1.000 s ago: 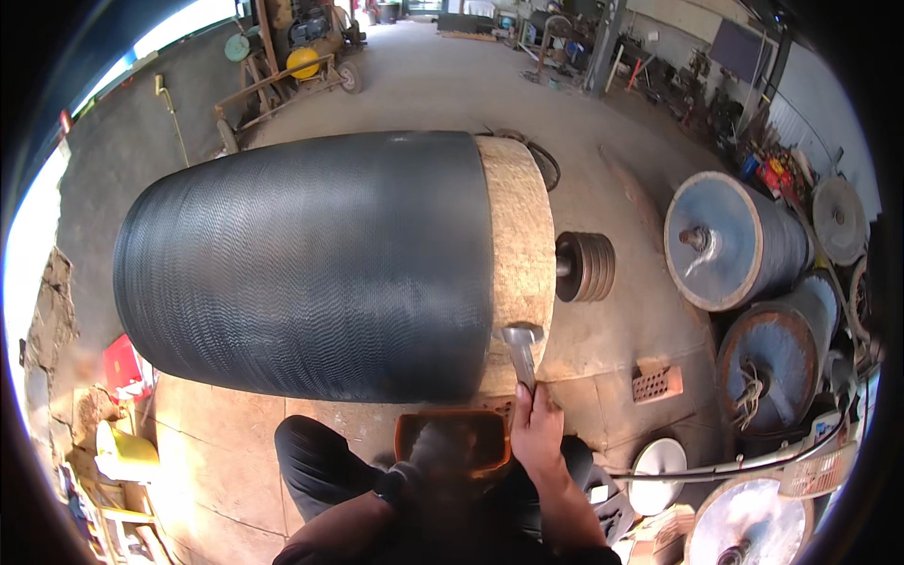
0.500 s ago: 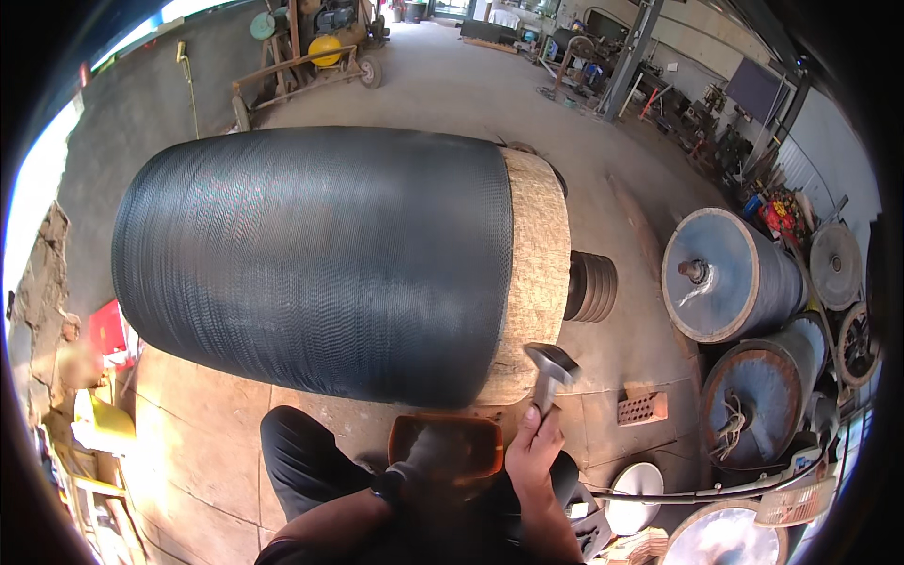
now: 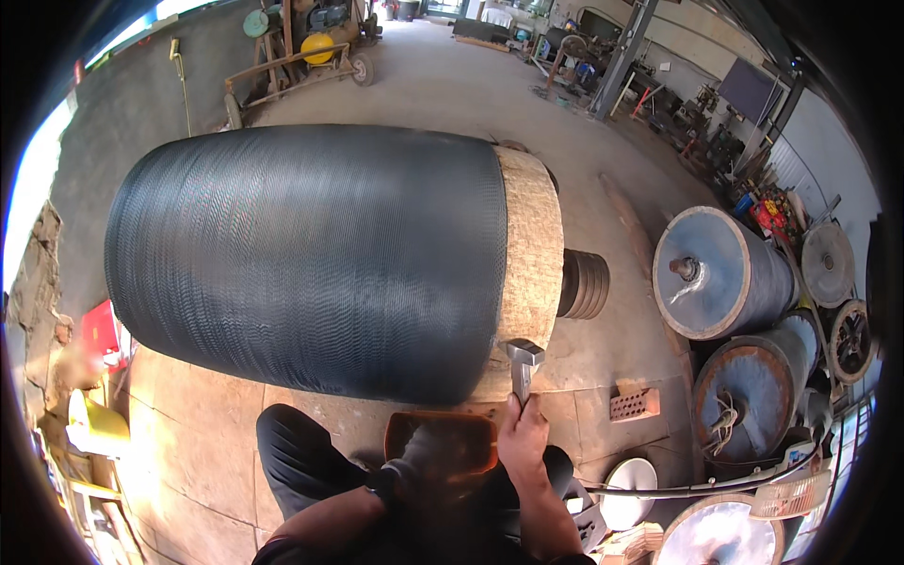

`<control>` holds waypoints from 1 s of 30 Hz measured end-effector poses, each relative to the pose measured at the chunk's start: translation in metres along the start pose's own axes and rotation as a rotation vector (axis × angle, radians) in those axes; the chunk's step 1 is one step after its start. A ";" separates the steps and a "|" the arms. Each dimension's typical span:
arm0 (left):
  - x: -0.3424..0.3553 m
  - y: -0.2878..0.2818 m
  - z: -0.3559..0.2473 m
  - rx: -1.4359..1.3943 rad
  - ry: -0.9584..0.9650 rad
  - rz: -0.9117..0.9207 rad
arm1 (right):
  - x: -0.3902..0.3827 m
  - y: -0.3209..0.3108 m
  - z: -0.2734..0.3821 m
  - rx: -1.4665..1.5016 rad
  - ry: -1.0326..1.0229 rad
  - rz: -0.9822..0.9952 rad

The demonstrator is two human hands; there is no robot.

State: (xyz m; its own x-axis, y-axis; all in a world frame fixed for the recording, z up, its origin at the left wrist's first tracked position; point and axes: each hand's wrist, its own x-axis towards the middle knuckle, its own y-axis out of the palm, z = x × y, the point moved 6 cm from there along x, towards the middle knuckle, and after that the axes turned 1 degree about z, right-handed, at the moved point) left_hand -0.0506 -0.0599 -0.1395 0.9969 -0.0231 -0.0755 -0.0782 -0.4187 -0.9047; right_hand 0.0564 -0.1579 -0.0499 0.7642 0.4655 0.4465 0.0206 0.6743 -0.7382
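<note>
Fingers of the right hand wrap the hammer at the big roll's pale edge; left hand blurred, its fingers unclear.

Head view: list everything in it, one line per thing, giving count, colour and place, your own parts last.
Mesh roll: one, black, huge, lying centre.
Roll end: one, tan, fibrous, right end of the roll.
Hammer: one, grey metal, head against the tan end's lower edge.
Orange pad: one, below the roll, on the lap.
Drums: several, grey and rusty, right side.
Brick: one, reddish, perforated, floor at right.
Cart: one, yellow and green, top.
Left hand: dark glove, on the pad.
Right hand: bare, gripping the hammer.
</note>
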 end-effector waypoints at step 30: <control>-0.053 -0.024 0.036 -0.294 -0.297 -0.333 | -0.082 -0.010 -0.021 0.262 0.160 0.061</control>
State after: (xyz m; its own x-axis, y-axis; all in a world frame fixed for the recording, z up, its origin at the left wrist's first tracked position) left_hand -0.1016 -0.0157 -0.1293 0.9180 0.3943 0.0420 0.2906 -0.5970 -0.7478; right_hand 0.0076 -0.2150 -0.0897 0.8511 0.4278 0.3044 -0.1796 0.7820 -0.5969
